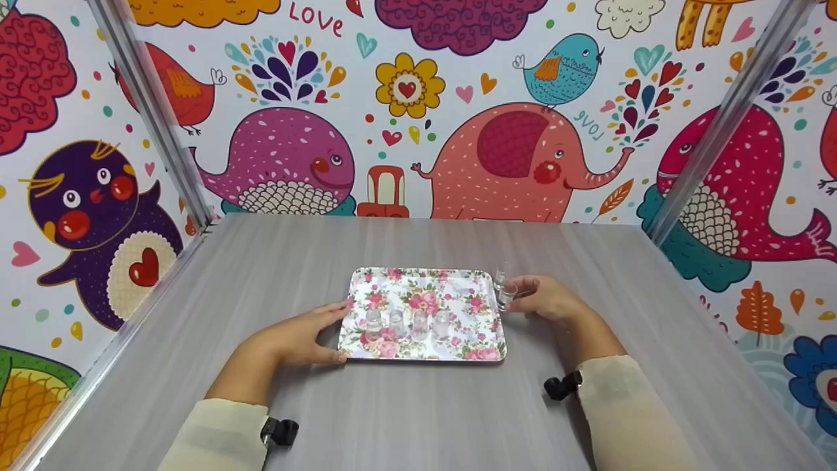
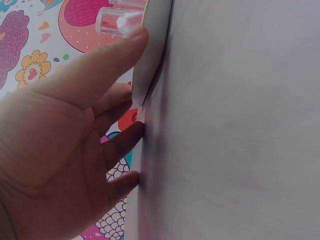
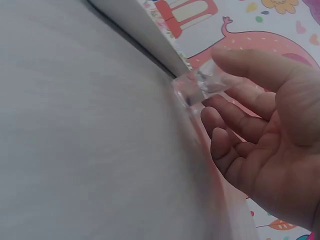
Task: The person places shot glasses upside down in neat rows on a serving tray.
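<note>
A floral tray [image 1: 458, 333] lies on the table, and several small clear shot glasses [image 1: 419, 324] stand in a row on its near half. My left hand [image 1: 301, 337] rests at the tray's left edge, with the thumb at the near corner and the fingers spread along the side. In the left wrist view, the thumb [image 2: 120, 55] touches the tray's rim. Just off the tray's right edge, my right hand [image 1: 546, 297] pinches another clear shot glass [image 3: 192, 87] between thumb and fingers. A second faint glass shape [image 1: 502, 271] shows behind it; its outline is hard to make out.
The grey wood-grain table [image 1: 418, 412] extends around the tray. Printed cartoon walls [image 1: 405, 131] enclose the back and sides, with metal posts [image 1: 157, 111] at the back corners.
</note>
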A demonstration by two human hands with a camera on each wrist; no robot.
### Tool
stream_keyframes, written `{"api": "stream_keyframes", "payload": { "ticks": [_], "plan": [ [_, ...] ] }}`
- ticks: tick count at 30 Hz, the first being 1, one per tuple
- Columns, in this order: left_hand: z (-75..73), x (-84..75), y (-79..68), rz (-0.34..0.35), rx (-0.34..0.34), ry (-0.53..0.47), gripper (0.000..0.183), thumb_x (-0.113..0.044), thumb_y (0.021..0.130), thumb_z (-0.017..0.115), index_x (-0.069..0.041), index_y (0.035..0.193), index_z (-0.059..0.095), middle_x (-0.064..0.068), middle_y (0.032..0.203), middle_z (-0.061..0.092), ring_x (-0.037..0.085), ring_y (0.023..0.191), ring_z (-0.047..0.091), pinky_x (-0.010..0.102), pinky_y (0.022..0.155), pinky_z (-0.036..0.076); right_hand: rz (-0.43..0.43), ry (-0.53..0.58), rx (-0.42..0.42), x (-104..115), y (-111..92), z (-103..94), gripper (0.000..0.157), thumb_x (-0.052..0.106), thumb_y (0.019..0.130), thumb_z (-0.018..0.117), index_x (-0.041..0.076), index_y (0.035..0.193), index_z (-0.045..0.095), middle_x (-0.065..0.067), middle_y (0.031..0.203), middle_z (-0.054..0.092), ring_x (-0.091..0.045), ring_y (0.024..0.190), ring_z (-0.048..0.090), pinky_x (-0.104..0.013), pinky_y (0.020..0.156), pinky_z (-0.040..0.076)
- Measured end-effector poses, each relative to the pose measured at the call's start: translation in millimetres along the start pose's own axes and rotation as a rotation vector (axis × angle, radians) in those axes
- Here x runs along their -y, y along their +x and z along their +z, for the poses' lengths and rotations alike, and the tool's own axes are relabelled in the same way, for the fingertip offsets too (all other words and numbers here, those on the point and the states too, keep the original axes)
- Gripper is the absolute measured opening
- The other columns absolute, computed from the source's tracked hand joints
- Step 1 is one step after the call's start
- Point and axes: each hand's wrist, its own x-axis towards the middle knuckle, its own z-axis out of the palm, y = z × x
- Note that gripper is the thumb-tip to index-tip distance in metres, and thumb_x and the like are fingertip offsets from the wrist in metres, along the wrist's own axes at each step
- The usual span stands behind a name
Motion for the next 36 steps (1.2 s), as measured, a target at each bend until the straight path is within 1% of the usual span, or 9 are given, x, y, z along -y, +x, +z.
{"api": "stream_keyframes", "payload": {
  "ticks": [2,5,9,13,20,23,28,32,36],
  "plan": [
    [-0.4,-0.5,-0.2,0.000,0.001,0.001,0.098,-0.042,0.090,0.086,-0.019,0.169,0.034,-0.001,0.180,0.026,0.037,0.166,0.024,0.063,0.132,0.025,-0.013,-0.059,-0.001,0.2,1.9,2.8,0.054,0.019,0.086,0.089,0.002,0.134,0.071,-0.012,0.116,0.072,-0.015,0.093,0.060,-0.025,0.078,0.052],
    [-0.8,-0.8,-0.8,-0.003,0.003,0.002,0.097,-0.042,0.090,0.086,-0.019,0.170,0.034,-0.002,0.180,0.026,0.038,0.166,0.024,0.064,0.132,0.025,0.000,-0.135,-0.028,0.6,4.1,6.2,0.050,0.022,0.086,0.089,0.006,0.131,0.074,-0.010,0.112,0.071,-0.017,0.093,0.057,-0.026,0.077,0.050],
    [-1.0,-0.7,-1.2,-0.008,0.003,0.004,0.098,-0.042,0.090,0.087,-0.020,0.170,0.034,-0.002,0.180,0.026,0.038,0.166,0.024,0.064,0.132,0.025,0.016,-0.174,-0.064,0.3,6.7,10.3,0.045,0.021,0.087,0.088,0.007,0.127,0.076,-0.009,0.107,0.071,-0.019,0.091,0.058,-0.026,0.074,0.049],
    [-1.3,-0.2,-1.0,-0.004,-0.001,0.009,0.097,-0.042,0.090,0.087,-0.020,0.169,0.035,-0.002,0.180,0.026,0.038,0.166,0.024,0.064,0.132,0.025,0.015,-0.193,-0.085,0.3,7.4,12.9,0.044,0.020,0.086,0.088,0.007,0.126,0.077,-0.010,0.106,0.071,-0.019,0.090,0.058,-0.026,0.072,0.050],
    [-1.0,-0.7,-0.5,0.002,0.000,0.007,0.097,-0.042,0.091,0.086,-0.017,0.169,0.035,-0.002,0.180,0.025,0.036,0.167,0.023,0.063,0.133,0.024,-0.008,-0.175,-0.101,0.2,6.1,12.4,0.043,0.018,0.085,0.089,0.004,0.124,0.078,-0.009,0.102,0.074,-0.017,0.086,0.059,-0.025,0.071,0.050],
    [-0.9,-1.2,-0.5,0.008,0.001,0.002,0.096,-0.041,0.091,0.086,-0.015,0.169,0.035,-0.002,0.180,0.025,0.036,0.167,0.022,0.063,0.133,0.024,-0.027,-0.161,-0.104,1.0,5.4,10.3,0.043,0.016,0.084,0.089,0.003,0.124,0.078,-0.009,0.103,0.076,-0.017,0.088,0.060,-0.026,0.074,0.050],
    [-0.4,-0.4,0.2,0.016,0.001,0.000,0.095,-0.039,0.091,0.086,-0.015,0.169,0.035,-0.002,0.180,0.026,0.036,0.167,0.022,0.063,0.133,0.024,-0.046,-0.134,-0.105,7.7,1.9,5.9,0.043,0.015,0.084,0.090,0.002,0.124,0.077,-0.007,0.105,0.075,-0.020,0.095,0.061,-0.026,0.081,0.049],
    [-0.3,0.0,0.2,0.014,0.001,0.000,0.096,-0.039,0.091,0.086,-0.015,0.169,0.035,-0.002,0.180,0.025,0.036,0.167,0.022,0.063,0.133,0.024,-0.025,-0.096,-0.110,16.8,-3.2,5.5,0.038,0.017,0.085,0.090,0.006,0.120,0.078,-0.006,0.104,0.073,-0.022,0.095,0.061,-0.027,0.080,0.052],
    [-0.3,-0.3,-0.8,0.015,0.000,-0.002,0.096,-0.039,0.091,0.086,-0.014,0.169,0.036,0.000,0.180,0.026,0.038,0.166,0.023,0.064,0.133,0.023,-0.009,-0.076,-0.092,25.7,-6.8,7.7,0.035,0.021,0.088,0.087,0.009,0.119,0.078,-0.008,0.106,0.073,-0.022,0.096,0.064,-0.029,0.082,0.058]
  ]
}}
